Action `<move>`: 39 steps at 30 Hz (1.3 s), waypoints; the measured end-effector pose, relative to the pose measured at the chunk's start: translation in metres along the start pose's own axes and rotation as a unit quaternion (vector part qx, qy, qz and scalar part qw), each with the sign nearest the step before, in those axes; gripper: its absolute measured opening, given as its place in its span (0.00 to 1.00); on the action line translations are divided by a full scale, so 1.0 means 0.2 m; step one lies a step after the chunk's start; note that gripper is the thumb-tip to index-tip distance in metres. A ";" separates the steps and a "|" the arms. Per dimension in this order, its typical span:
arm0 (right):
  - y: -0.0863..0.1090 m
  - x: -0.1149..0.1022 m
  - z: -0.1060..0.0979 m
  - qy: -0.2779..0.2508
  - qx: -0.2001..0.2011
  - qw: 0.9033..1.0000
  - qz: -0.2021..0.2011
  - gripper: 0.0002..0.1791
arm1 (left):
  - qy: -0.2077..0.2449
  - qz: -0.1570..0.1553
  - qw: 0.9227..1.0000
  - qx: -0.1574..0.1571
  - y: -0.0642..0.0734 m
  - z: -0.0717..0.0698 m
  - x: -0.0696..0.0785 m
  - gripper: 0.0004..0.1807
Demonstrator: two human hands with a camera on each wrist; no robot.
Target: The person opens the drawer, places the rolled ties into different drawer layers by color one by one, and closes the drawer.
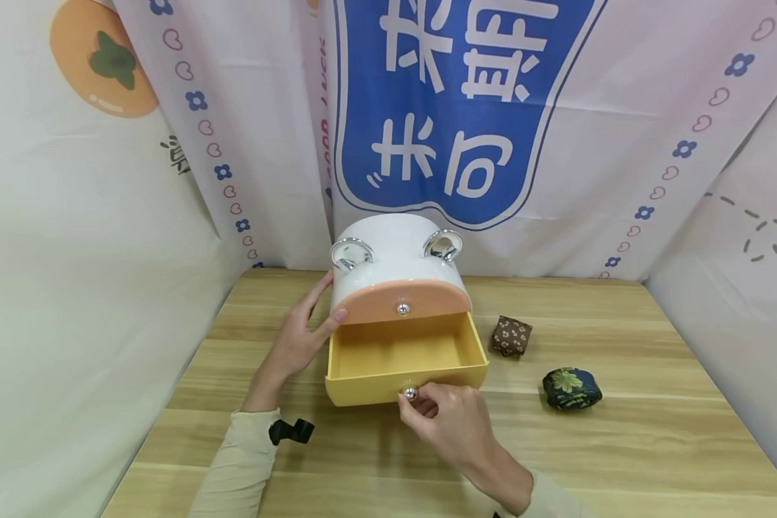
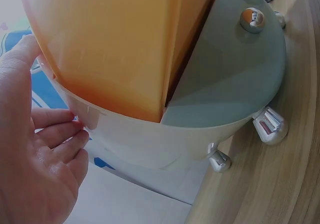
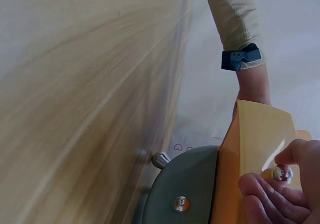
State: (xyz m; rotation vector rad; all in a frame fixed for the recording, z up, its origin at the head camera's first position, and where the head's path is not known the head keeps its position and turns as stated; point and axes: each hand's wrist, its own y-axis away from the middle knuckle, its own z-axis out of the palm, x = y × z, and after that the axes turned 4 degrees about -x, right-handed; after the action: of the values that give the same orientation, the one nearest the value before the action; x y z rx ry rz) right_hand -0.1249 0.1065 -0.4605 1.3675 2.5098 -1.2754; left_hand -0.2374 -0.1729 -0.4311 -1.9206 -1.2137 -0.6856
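A small white drawer cabinet [image 1: 395, 248] with two silver ear-shaped pieces on top stands on the table. Its yellow middle drawer [image 1: 356, 388] is pulled out and shows a bare inside. With thumb and fingers, my right hand [image 1: 453, 424] pinches the round silver knob [image 3: 283, 174] on that drawer's front. My left hand [image 1: 298, 338] rests against the cabinet's left side, its thumb by the edge of the closed peach top drawer [image 1: 369, 302]. A grey-green bottom drawer [image 2: 230, 69] with its own silver knob shows closed in the left wrist view.
Right of the cabinet lie a folded brown patterned cloth item [image 1: 511, 336] and a dark bundle with a green leaf print [image 1: 571, 388]. The wooden table [image 1: 654, 432] is bounded by printed cloth hangings [image 1: 285, 144] at the back and sides.
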 end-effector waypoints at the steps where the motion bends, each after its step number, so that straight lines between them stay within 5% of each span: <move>1: 0.00 0.00 0.00 0.002 0.002 1.000 -0.003 0.10 | 0.000 0.002 1.000 0.001 0.00 0.00 0.00 0.40; 10: 0.03 0.03 0.01 -0.016 -0.012 1.000 -0.020 0.09 | 0.003 0.004 1.000 0.000 0.00 0.00 -0.01 0.40; 20: 0.16 0.18 -0.08 0.031 -0.077 0.996 0.026 0.09 | 0.008 0.012 1.000 0.004 0.00 0.00 -0.02 0.41; 32: 0.26 0.44 -0.21 0.111 -0.093 0.981 0.132 0.09 | 0.011 0.006 1.000 0.001 -0.01 0.00 -0.02 0.41; 39: 0.09 0.58 -0.27 0.110 -0.129 0.947 0.274 0.21 | 0.005 -0.004 1.000 -0.002 -0.01 -0.01 0.00 0.42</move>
State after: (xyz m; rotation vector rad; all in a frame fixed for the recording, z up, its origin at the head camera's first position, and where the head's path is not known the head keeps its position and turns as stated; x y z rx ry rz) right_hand -0.1645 0.2278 -0.4773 2.0207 2.0644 -0.6940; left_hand -0.2388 -0.1744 -0.4303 -1.9147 -1.2153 -0.7014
